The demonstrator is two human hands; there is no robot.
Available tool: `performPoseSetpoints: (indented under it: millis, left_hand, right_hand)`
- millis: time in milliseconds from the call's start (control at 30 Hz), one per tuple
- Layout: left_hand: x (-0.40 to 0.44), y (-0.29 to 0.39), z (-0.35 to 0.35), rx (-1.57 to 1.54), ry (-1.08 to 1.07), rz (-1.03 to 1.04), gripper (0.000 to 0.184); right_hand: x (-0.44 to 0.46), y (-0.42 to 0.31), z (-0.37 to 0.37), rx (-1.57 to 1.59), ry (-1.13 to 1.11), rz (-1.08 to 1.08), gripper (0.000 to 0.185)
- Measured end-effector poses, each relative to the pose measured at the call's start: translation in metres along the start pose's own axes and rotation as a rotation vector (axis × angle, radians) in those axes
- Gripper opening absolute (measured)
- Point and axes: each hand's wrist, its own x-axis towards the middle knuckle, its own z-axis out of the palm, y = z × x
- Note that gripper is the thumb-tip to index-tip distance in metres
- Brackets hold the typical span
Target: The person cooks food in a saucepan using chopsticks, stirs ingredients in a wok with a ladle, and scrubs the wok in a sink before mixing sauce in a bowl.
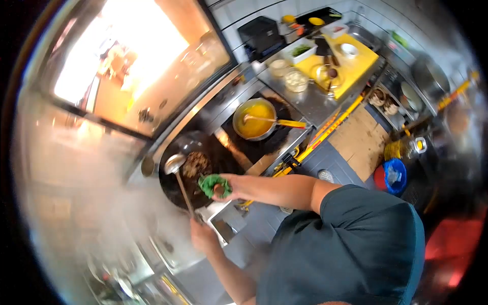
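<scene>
The left hand (204,238) grasps the long handle of a metal ladle (181,184), its rounded bowl over a large dark wok (170,190), while the right hand (230,187) clasps a bunched green cloth (207,185) at the wok's near edge; what the cloth covers cannot be told. Brown pieces of food (196,164) lie in the wok beside the ladle's bowl, and a round metal pot (254,138) with yellow contents stands on the neighbouring burner.
</scene>
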Motion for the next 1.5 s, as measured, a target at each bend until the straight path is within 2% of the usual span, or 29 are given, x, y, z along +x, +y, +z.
performPoseSetpoints:
  millis: [67, 133, 200, 300, 400, 433, 533, 567, 600, 700, 733, 767, 800, 867, 900, 933, 1000, 1067, 1200, 1333, 1400, 1433, 1500]
  left_hand:
    - [-0.001, 0.017, -0.031, 0.019, 0.098, 0.068, 0.041]
    - [-0.006, 0.043, -0.065, 0.088, 0.173, 0.099, 0.043]
    - [-0.014, 0.07, -0.089, 0.132, 0.271, 0.145, 0.044]
    - [-0.025, 0.106, -0.107, 0.113, 0.381, 0.242, 0.046]
    - [-0.046, 0.181, -0.126, 0.072, 0.363, 0.27, 0.045]
    - [-0.05, 0.197, -0.122, 0.054, 0.422, 0.397, 0.044]
    - [-0.076, 0.262, -0.114, 0.008, 0.388, 0.422, 0.042]
    - [-0.084, 0.286, -0.109, -0.038, 0.354, 0.439, 0.04]
    - [-0.092, 0.31, -0.104, -0.083, 0.32, 0.451, 0.038]
    - [-0.115, 0.375, -0.086, -0.163, 0.242, 0.538, 0.037]
    - [-0.125, 0.399, -0.081, -0.226, 0.192, 0.537, 0.037]
    - [-0.124, 0.408, -0.062, -0.301, 0.167, 0.564, 0.037]
    - [-0.129, 0.429, -0.056, -0.304, 0.141, 0.633, 0.036]
    - [-0.141, 0.473, -0.042, -0.391, 0.056, 0.662, 0.035]
    - [-0.143, 0.489, -0.033, -0.357, 0.019, 0.701, 0.035]
    - [-0.143, 0.505, -0.022, -0.325, -0.022, 0.744, 0.035]
    - [-0.144, 0.536, 0.005, -0.392, -0.144, 0.767, 0.033]
    - [-0.144, 0.57, 0.027, -0.365, -0.215, 0.845, 0.031]
    - [-0.135, 0.624, 0.082, -0.498, -0.317, 0.924, 0.032]
    - [-0.115, 0.675, 0.131, -0.572, -0.472, 0.98, 0.034]
    - [-0.092, 0.709, 0.161, -0.635, -0.636, 0.955, 0.034]
    - [-0.088, 0.719, 0.167, -0.545, -0.597, 1.026, 0.035]
    - [-0.081, 0.739, 0.173, -0.529, -0.622, 1.016, 0.035]
  right_hand:
    - [-0.027, 0.015, 0.024, -0.14, 0.004, -0.078, 0.023]
    - [-0.067, 0.03, 0.055, -0.035, 0.058, -0.107, 0.022]
    - [-0.101, 0.036, 0.076, -0.057, -0.008, -0.138, 0.02]
    - [-0.181, 0.049, 0.118, -0.123, -0.036, -0.211, 0.017]
    - [-0.236, 0.04, 0.129, -0.171, -0.052, -0.332, 0.015]
    - [-0.26, 0.037, 0.131, -0.187, -0.063, -0.372, 0.015]
    - [-0.339, 0.022, 0.127, -0.096, -0.172, -0.418, 0.019]
    - [-0.347, 0.007, 0.112, -0.101, -0.321, -0.436, 0.02]
    - [-0.352, -0.012, 0.09, -0.14, -0.497, -0.45, 0.014]
    - [-0.418, -0.046, 0.047, -0.285, -0.633, -0.572, 0.011]
    - [-0.469, -0.043, 0.043, -0.291, -0.627, -0.562, 0.014]
    - [-0.536, -0.019, 0.066, -0.205, -0.156, -0.68, 0.022]
    - [-0.565, -0.017, 0.062, -0.295, -0.197, -0.811, 0.023]
    - [-0.582, -0.056, 0.012, -0.23, -0.279, -0.842, 0.018]
    - [-0.603, -0.068, -0.004, -0.298, -0.446, -0.874, 0.018]
    - [-0.628, -0.066, -0.004, -0.213, -0.32, -0.969, 0.018]
    - [-0.668, -0.083, -0.034, -0.228, -0.313, -1.019, 0.019]
    - [-0.71, -0.082, -0.029, -0.177, 0.049, -1.144, 0.008]
    - [-0.758, -0.117, -0.066, 0.19, 0.058, -1.229, 0.011]
    - [-0.796, -0.157, -0.092, 0.252, 0.083, -1.288, 0.015]
    - [-0.815, -0.189, -0.119, -0.168, -0.018, -1.446, 0.023]
    - [-0.825, -0.192, -0.124, -0.054, 0.037, -1.44, 0.024]
    - [-0.841, -0.201, -0.129, 0.103, 0.191, -1.427, 0.026]
